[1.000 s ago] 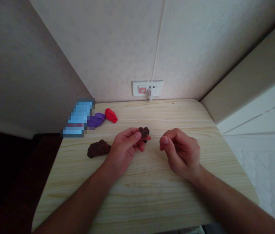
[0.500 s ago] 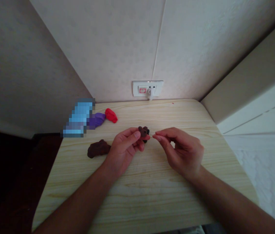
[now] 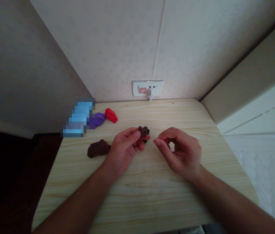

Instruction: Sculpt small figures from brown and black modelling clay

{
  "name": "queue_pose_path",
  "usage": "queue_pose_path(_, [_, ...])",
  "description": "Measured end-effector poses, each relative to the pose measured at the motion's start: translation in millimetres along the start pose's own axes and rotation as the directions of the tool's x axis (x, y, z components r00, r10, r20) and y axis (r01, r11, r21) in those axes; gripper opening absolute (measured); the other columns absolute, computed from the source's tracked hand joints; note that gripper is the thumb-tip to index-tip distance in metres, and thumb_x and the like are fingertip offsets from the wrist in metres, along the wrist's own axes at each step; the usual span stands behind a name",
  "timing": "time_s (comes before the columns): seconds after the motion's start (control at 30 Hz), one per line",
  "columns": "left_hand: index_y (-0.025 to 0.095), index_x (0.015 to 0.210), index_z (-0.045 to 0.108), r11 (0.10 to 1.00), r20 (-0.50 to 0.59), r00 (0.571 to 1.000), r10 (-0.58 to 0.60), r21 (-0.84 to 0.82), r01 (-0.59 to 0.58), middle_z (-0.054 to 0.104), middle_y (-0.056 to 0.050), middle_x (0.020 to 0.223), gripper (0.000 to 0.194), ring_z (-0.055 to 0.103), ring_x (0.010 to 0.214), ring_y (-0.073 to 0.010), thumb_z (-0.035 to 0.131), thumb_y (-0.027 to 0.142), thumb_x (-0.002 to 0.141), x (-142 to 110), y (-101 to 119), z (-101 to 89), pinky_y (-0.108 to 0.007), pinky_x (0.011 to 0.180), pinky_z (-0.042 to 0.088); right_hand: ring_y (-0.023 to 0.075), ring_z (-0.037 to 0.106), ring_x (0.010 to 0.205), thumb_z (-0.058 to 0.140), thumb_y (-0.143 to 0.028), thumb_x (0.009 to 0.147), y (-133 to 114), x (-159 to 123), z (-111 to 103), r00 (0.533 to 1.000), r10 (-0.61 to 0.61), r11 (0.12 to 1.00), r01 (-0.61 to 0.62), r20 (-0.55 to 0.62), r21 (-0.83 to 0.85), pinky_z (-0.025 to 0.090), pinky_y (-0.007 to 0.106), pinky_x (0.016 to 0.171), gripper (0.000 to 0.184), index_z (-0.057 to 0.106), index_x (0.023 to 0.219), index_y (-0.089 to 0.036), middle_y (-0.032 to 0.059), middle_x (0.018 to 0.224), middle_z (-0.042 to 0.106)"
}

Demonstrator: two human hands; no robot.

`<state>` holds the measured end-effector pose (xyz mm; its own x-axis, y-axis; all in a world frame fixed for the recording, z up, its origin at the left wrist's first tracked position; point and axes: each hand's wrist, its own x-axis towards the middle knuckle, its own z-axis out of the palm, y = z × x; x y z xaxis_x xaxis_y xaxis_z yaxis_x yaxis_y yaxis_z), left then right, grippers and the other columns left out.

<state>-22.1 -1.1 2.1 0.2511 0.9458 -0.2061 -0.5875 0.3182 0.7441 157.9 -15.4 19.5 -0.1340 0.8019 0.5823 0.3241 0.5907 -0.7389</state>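
My left hand (image 3: 125, 144) pinches a small brown clay figure (image 3: 143, 131) with rounded knobs on top, between thumb and fingers. Partly behind it is a small black lump (image 3: 147, 132); whether the two are joined I cannot tell. A little to the right, my right hand (image 3: 180, 148) is held apart from the figure, thumb and forefinger tips brought together in a pinch. Anything between those tips is too small to make out. Beside my left wrist lies a larger lump of dark brown clay (image 3: 98, 149), its right end hidden by the hand.
On the pale wooden table (image 3: 152, 195), a purple clay lump (image 3: 97, 120) and a red clay lump (image 3: 111, 115) lie at the back left. Next to them is a blurred-out blue rectangular object (image 3: 79, 117). A wall socket (image 3: 147, 88) with a plug sits behind the table.
My right hand's fingertips have drawn slightly away from the figure, and the forefinger is curled more. My left hand and the figure stay in place.
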Motion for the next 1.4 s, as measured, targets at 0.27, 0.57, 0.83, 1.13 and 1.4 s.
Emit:
queue_pose_path(0.27, [0.013, 0.092, 0.079, 1.0, -0.009, 1.0, 0.006, 0.008, -0.006, 0.079, -0.009, 0.085, 0.019, 0.062, 0.064, -0.0109, 0.081, 0.027, 0.081, 0.1, -1.4, -1.5, -0.021, 0.059, 0.049, 0.0131, 0.066, 0.072, 0.067, -0.009, 0.092, 3.2, -1.5, 0.2, 1.0, -0.013, 0.999, 0.013, -0.018, -0.03, 0.054, 0.027, 0.063, 0.016, 0.071, 0.103, -0.02, 0.0021, 0.088, 0.073])
queue_pose_path(0.57, [0.012, 0.091, 0.079, 1.0, -0.014, 1.0, 0.005, 0.01, -0.005, 0.08, -0.009, 0.084, 0.021, 0.062, 0.061, -0.0107, 0.083, 0.028, 0.077, 0.9, -0.1, 0.0, -0.021, 0.058, 0.049, 0.0151, 0.071, 0.082, 0.072, -0.003, 0.087, 3.8, 2.9, 0.5, 0.995, -0.072, 0.995, 0.067, -0.073, -0.069, 0.057, 0.029, 0.072, 0.028, 0.077, 0.106, -0.023, 0.002, 0.093, 0.078])
queue_pose_path(0.83, [0.012, 0.086, 0.078, 1.0, -0.005, 1.0, 0.004, 0.007, -0.004, 0.079, -0.008, 0.082, 0.019, 0.062, 0.059, -0.0098, 0.084, 0.028, 0.077, 0.6, 0.2, -0.1, -0.02, 0.057, 0.049, 0.0156, 0.066, 0.072, 0.078, -0.005, 0.082, 5.3, 4.7, 1.1, 0.996, -0.015, 1.0, 0.014, -0.084, -0.019, 0.053, 0.031, 0.064, 0.017, 0.074, 0.087, -0.02, 0.0019, 0.081, 0.072])
queue_pose_path(1.13, [0.012, 0.087, 0.078, 1.0, -0.008, 1.0, 0.008, 0.017, -0.008, 0.078, -0.008, 0.082, 0.02, 0.061, 0.06, -0.0097, 0.084, 0.029, 0.077, 0.4, 0.8, 0.4, -0.02, 0.058, 0.048, 0.012, 0.065, 0.064, 0.08, -0.015, 0.085, 2.2, 3.9, 0.8, 0.997, 0.057, 0.997, -0.059, -0.058, -0.041, 0.051, 0.026, 0.06, 0.008, 0.075, 0.086, -0.02, -0.0012, 0.074, 0.073])
queue_pose_path(1.4, [0.013, 0.092, 0.079, 1.0, -0.02, 1.0, 0.004, 0.026, -0.003, 0.079, -0.009, 0.085, 0.02, 0.061, 0.062, -0.0108, 0.082, 0.027, 0.079, 0.8, -0.7, -1.6, -0.022, 0.059, 0.048, 0.0109, 0.069, 0.064, 0.066, -0.02, 0.097, 5.1, -1.0, 3.4, 0.981, 0.174, 0.984, -0.172, -0.086, 0.035, 0.057, 0.025, 0.064, 0.014, 0.077, 0.105, -0.023, -0.0001, 0.084, 0.078])
